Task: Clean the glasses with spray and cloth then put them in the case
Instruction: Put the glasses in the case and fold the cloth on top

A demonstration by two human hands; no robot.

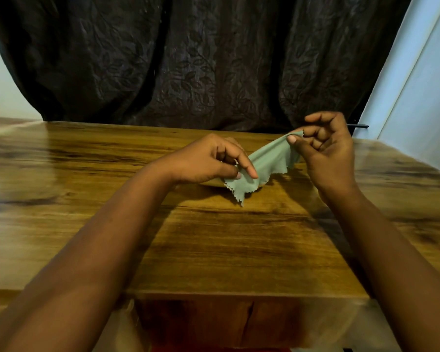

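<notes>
Progress: cannot tell how far along; no glasses, spray or case show, so the wiping and the casing look still to do.
Cloth: the thin sage-green microfibre cloth with zigzag edges (267,166) hangs stretched between both hands, above the brown wood-grain table (214,237).
Left hand (208,160): fingers curled, pinching the cloth's lower corner.
Right hand (325,146): raised higher, thumb and forefinger pinching the upper corner.
Backdrop: dark leaf-patterned curtain (188,59).
</notes>
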